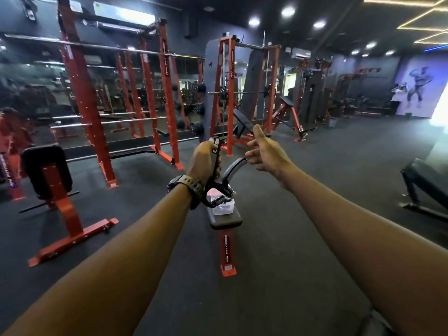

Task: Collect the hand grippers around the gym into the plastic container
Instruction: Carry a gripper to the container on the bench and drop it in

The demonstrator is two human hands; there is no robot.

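Both arms are stretched forward over the dark gym floor point(303, 190). The left hand point(203, 161) is closed around one handle of a black hand gripper point(219, 180), which hangs with its spring end down and its second handle sticking out to the right. The right hand point(265, 154) is loose, with the fingers spread and the thumb up; its fingertips are just beside the end of that free handle, but I cannot tell if they touch it. A dark watch point(186, 185) is on the left wrist. Behind the gripper, a clear plastic container point(225, 207) stands on the near end of a flat bench point(224, 220) with a red leg. Red racks point(82, 93) stand along the mirrored wall.
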